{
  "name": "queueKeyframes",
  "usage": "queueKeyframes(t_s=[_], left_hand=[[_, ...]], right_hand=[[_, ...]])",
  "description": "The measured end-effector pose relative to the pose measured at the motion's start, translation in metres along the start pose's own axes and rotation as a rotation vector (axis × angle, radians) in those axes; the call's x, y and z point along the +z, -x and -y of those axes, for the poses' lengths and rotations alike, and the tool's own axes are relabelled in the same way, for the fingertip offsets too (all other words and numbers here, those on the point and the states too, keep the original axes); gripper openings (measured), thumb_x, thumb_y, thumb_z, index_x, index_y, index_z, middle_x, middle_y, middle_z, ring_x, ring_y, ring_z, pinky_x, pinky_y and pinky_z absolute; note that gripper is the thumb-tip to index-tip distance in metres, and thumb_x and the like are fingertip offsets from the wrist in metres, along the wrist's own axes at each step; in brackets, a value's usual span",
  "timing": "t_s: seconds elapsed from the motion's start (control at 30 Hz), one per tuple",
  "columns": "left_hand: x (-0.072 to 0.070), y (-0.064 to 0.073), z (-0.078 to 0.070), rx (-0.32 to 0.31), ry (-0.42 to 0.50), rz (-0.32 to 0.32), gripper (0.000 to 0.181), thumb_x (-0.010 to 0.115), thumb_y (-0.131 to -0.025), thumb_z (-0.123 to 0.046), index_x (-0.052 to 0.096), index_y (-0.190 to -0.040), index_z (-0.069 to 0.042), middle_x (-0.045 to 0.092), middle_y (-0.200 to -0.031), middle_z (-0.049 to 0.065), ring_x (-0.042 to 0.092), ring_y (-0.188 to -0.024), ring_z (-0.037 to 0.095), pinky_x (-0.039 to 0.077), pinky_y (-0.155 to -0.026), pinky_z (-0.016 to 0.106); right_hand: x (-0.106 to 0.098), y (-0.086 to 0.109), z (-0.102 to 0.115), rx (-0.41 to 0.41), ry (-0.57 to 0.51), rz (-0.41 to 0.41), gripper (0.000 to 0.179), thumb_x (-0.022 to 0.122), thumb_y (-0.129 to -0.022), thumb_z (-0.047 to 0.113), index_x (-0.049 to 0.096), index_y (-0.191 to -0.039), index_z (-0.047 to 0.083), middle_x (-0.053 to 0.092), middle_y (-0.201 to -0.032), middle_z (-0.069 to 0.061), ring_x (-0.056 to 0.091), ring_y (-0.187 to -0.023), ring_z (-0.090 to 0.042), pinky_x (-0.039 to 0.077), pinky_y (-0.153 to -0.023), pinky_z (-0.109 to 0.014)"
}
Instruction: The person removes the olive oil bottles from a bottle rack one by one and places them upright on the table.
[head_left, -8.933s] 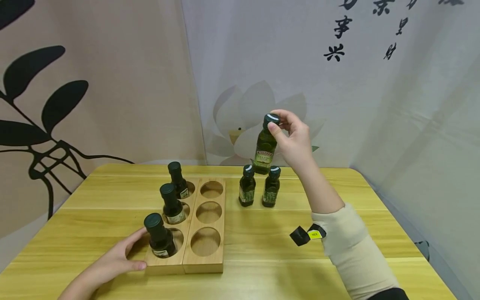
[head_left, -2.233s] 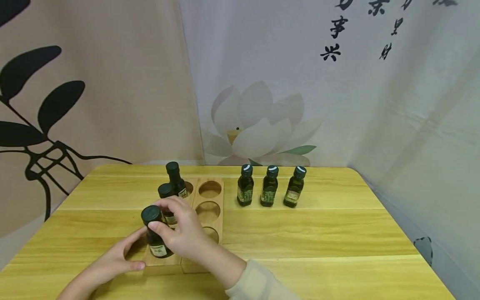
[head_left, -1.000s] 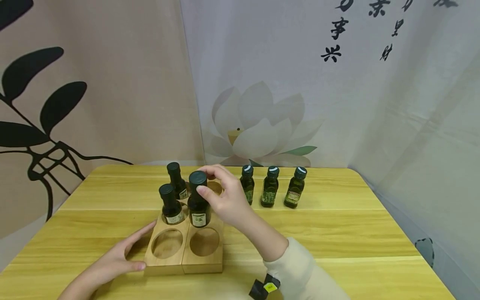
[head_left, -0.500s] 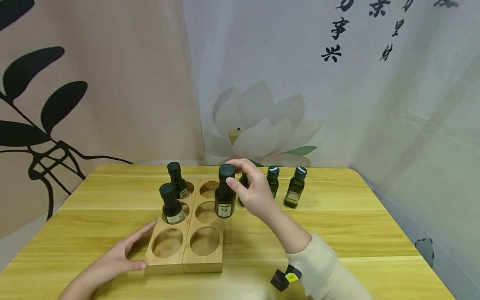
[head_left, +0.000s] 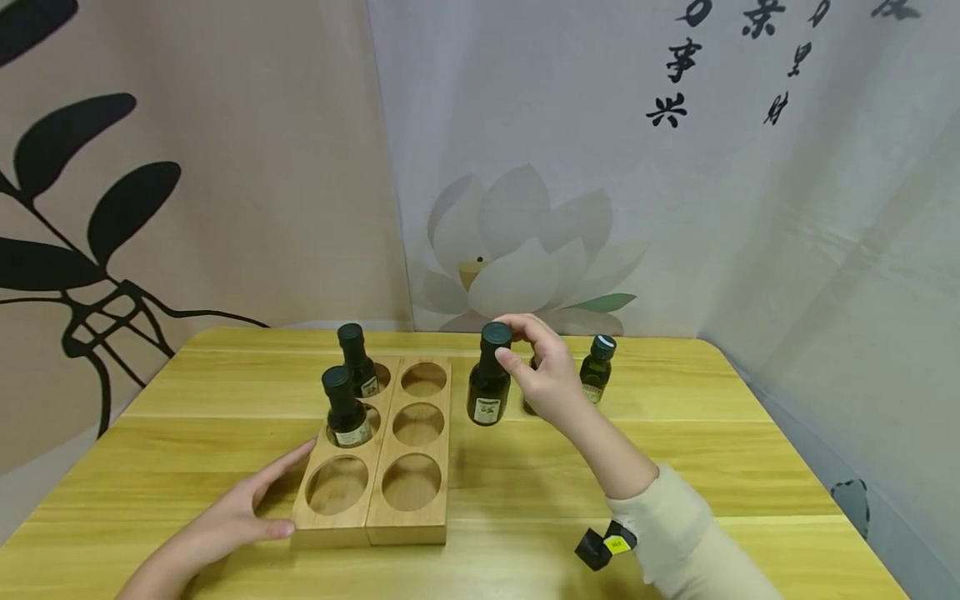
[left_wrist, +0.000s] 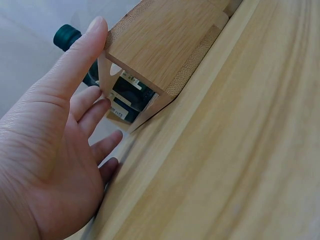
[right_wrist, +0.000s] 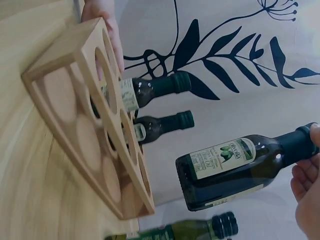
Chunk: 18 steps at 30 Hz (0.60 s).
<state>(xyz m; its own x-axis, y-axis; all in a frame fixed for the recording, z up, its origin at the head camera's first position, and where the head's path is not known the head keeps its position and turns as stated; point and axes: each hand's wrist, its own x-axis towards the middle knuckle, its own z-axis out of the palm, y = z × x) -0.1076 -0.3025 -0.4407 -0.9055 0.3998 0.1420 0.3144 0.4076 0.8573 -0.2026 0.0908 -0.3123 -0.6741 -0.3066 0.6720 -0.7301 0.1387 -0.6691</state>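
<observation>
My right hand (head_left: 543, 371) pinches a dark green olive oil bottle (head_left: 487, 396) by its capped neck, thumb in front. The bottle hangs nearly upright to the right of a wooden bottle rack (head_left: 407, 533); its cream label shows olives in the right wrist view. Two similar bottles, a middle one (head_left: 347, 417) and a rear one (head_left: 358, 367), stand in the rack's left row. My left hand (head_left: 232, 521) rests at the rack's near left corner, thumb against the near end and fingers stretched along the left side, as the left wrist view (left_wrist: 60, 135) shows.
Behind my right hand stand smaller green bottles on the wooden table (head_left: 525, 533): the right one (head_left: 597, 367) shows, another is mostly covered, a third is hidden. The rack's front left hole (head_left: 337, 486) and right row hold no bottles. A printed curtain (head_left: 525, 125) hangs behind.
Earlier, my right hand set a smaller bottle beside two others. Then it lifted the front bottle from the rack's left row and carried it rightward past the rack. My left hand stayed in place.
</observation>
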Motion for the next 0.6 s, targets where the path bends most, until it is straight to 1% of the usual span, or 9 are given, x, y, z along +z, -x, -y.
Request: queueKeyframes(t_s=[0.07,0.2,0.43,0.53,0.6], left_hand=[[0.000,0.000,0.000,0.001,0.003,0.003,0.079,0.072,-0.086,-0.020,0.029,-0.152,-0.013,0.027,-0.147,-0.026,0.021,-0.124,-0.014,0.017,-0.087,0.079],[0.000,0.000,0.002,0.003,0.003,0.007,0.079,0.072,-0.086,-0.021,0.028,-0.152,-0.013,0.027,-0.147,-0.026,0.021,-0.124,-0.014,0.017,-0.088,0.079],[-0.001,0.001,0.002,0.006,-0.002,0.005,0.079,0.072,-0.086,-0.022,0.028,-0.152,-0.013,0.028,-0.148,-0.025,0.022,-0.125,-0.013,0.018,-0.088,0.078],[0.000,0.001,0.001,0.002,0.006,0.008,0.079,0.072,-0.087,-0.023,0.028,-0.152,-0.014,0.028,-0.148,-0.023,0.022,-0.125,-0.013,0.018,-0.089,0.078],[0.000,0.001,0.001,0.002,0.005,0.008,0.079,0.072,-0.087,-0.023,0.028,-0.152,-0.015,0.028,-0.149,-0.023,0.022,-0.125,-0.013,0.018,-0.089,0.078]], right_hand=[[-0.004,0.001,-0.001,0.017,0.025,-0.001,0.026,0.064,-0.089,-0.003,0.061,-0.115,-0.003,0.061,-0.108,-0.010,0.054,-0.097,-0.022,0.046,-0.084,-0.034],[-0.008,0.002,-0.005,0.043,0.046,0.008,0.025,0.065,-0.090,0.000,0.061,-0.115,-0.001,0.061,-0.108,-0.009,0.054,-0.098,-0.021,0.046,-0.084,-0.042],[-0.009,0.008,-0.018,0.072,0.022,0.025,0.026,0.064,-0.090,0.000,0.060,-0.116,-0.003,0.060,-0.108,-0.010,0.053,-0.098,-0.022,0.045,-0.087,-0.044],[-0.007,0.013,-0.023,0.120,0.031,0.021,0.026,0.064,-0.091,0.000,0.060,-0.117,-0.002,0.060,-0.108,-0.010,0.053,-0.098,-0.022,0.044,-0.087,-0.047],[-0.004,0.017,-0.027,0.154,0.047,0.018,0.027,0.064,-0.091,0.001,0.060,-0.118,-0.002,0.060,-0.109,-0.011,0.052,-0.099,-0.024,0.044,-0.087,-0.045]])
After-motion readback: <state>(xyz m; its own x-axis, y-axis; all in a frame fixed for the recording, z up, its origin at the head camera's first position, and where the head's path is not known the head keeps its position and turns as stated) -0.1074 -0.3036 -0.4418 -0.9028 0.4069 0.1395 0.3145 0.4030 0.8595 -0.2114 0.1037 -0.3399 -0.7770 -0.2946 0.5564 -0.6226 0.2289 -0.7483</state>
